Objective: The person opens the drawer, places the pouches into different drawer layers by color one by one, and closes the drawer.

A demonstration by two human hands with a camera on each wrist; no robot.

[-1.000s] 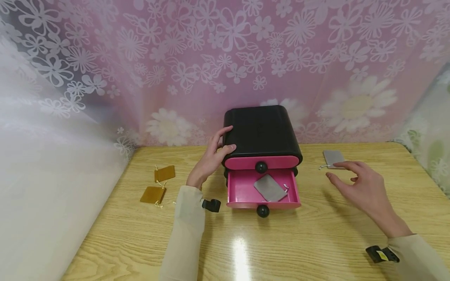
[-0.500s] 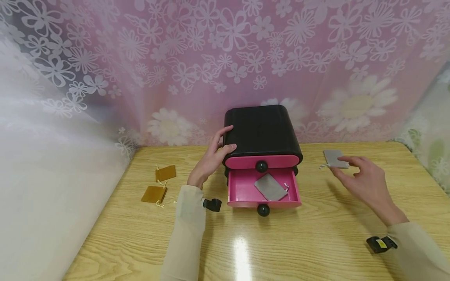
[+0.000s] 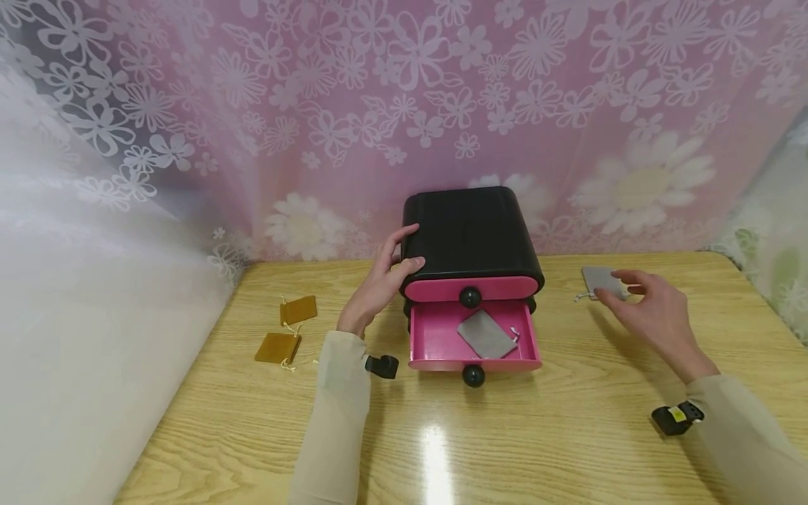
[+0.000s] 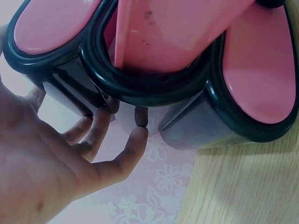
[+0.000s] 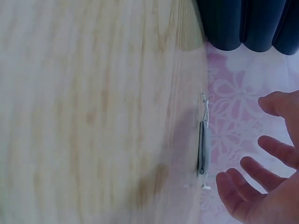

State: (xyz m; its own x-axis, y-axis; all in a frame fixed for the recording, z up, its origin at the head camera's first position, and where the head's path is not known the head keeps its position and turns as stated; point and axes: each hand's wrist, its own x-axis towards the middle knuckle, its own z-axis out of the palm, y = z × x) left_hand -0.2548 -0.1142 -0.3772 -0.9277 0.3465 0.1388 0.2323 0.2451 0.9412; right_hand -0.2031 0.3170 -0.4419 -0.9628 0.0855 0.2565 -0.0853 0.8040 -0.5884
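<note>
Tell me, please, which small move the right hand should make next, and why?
Probably the right hand should lower and pinch the gray pouch on the table: the right wrist view shows a gap between them, the fingers are parted, and the pink drawer stands open.

Right grip (image 3: 659,312) has advanced, taking the grey pouch (image 3: 596,278) on the surface (image 3: 568,449) as landmark. One second ago: thumb short of the pouch's near edge, index tip over that edge. Half a second ago: thumb about at the near edge, index farther in. Now, head view: thumb (image 3: 609,297) overlaps the pouch's near part, index finger (image 3: 626,277) crosses its right side toward the far edge. Black wrist camera (image 3: 677,419) and right sleeve (image 3: 738,428) also nearer the pouch.
</note>
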